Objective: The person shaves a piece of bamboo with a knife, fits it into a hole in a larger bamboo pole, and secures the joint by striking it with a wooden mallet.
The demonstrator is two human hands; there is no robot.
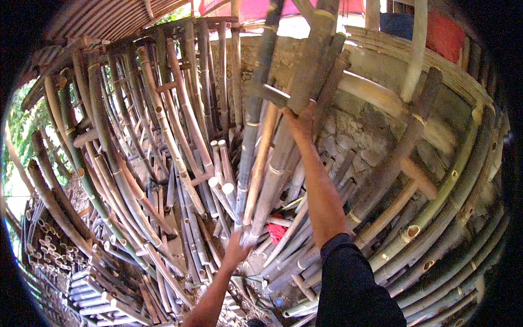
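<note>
In front of me a thick grey-brown bamboo pole (278, 158) stands tilted, its upper part blurred. High on it, beside a short wooden crosspiece (275, 96), my right hand (300, 124) is closed round the pole. The crosspiece reaches toward a dark bamboo pole (254, 120) on the left. Between these two runs a thinner tan pole (262, 158). Down where the poles' lower ends come together, my left hand (236, 252) is closed against the thick pole. Its fingertips are partly hidden and blurred.
Several bamboo poles with crosspieces lean at the left (185, 109) and right (436, 191). Cut bamboo pieces (52, 248) are stacked at the lower left. A red cloth-like thing (277, 232) lies among poles on the ground. Behind stands a rough stone wall (354, 144).
</note>
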